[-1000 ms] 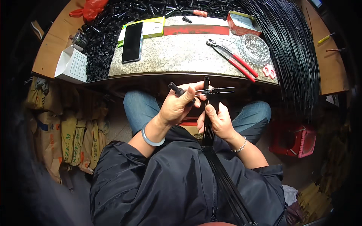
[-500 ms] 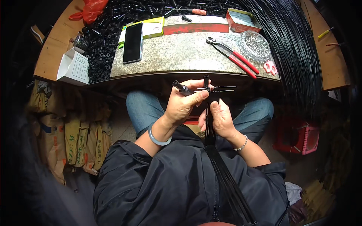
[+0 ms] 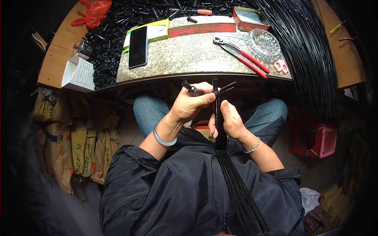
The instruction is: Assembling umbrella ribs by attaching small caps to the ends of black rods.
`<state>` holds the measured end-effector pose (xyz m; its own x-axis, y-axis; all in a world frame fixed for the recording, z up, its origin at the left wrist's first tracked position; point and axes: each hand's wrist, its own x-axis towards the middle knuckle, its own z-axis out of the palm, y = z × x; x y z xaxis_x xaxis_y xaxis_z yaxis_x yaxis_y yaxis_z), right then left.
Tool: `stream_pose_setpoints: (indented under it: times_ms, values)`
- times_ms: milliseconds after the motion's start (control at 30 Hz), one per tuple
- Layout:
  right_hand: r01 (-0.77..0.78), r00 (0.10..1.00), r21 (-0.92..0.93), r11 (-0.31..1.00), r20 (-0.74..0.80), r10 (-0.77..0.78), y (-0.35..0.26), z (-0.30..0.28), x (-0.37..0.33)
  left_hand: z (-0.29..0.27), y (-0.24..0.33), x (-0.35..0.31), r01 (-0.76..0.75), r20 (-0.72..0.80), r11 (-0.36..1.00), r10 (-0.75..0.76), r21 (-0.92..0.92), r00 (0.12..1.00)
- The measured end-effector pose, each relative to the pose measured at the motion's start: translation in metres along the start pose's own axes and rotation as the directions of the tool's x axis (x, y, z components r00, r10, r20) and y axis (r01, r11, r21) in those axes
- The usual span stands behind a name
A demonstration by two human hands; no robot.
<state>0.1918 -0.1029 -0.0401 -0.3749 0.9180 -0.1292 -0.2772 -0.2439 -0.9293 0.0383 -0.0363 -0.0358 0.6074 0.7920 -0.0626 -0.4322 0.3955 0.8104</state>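
My left hand [image 3: 189, 103] is closed round a short black tube-shaped piece [image 3: 193, 89], its round end sticking out to the left. Between that thumb and fingers run two thin dark rods [image 3: 228, 86], pointing up to the right. They cross in front of a slim upright black tube [image 3: 215, 84]. My right hand [image 3: 233, 122] grips a bundle of thin black rods [image 3: 221, 135] around this tube, thumb on top. The bundle looks like a folded umbrella frame and trails down over my jacket. Its part inside the fingers is hidden.
On the table ahead lie red-handled pincers [image 3: 244, 58], a glass dish [image 3: 264, 44], a black phone [image 3: 138, 47] and an opened red tin [image 3: 251, 19]. Long black rods [image 3: 305, 51] hang over the right edge. Small black parts [image 3: 108, 59] are heaped left, beside a white box [image 3: 78, 73].
The two thin rods at my left hand have swung from nearly level to slanting up right. My right hand has risen slightly along the bundle. The view has shifted a little.
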Motion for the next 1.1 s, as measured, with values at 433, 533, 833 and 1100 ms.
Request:
stream_pose_setpoints:
  times_ms: [433,533,833,1100]
  values:
    - [-0.025,0.999,0.074,0.997,0.044,0.022,0.007,-0.005,0.005,-0.009,0.002,0.004,0.002,-0.033,0.999,-0.001,0.037,0.999]
    - [-0.042,0.997,0.099,0.994,0.070,0.035,0.005,-0.005,0.007,-0.008,0.006,0.004,-0.029,0.031,0.998,0.028,0.050,0.999]
    - [-0.108,0.978,0.172,0.979,0.196,0.073,0.010,-0.009,0.010,-0.012,0.011,0.002,0.033,0.080,0.995,-0.040,0.094,0.996]
    - [-0.044,0.992,0.121,0.992,0.124,0.029,0.009,-0.004,0.008,-0.006,0.010,-0.001,-0.009,0.046,0.992,0.003,0.124,0.999]
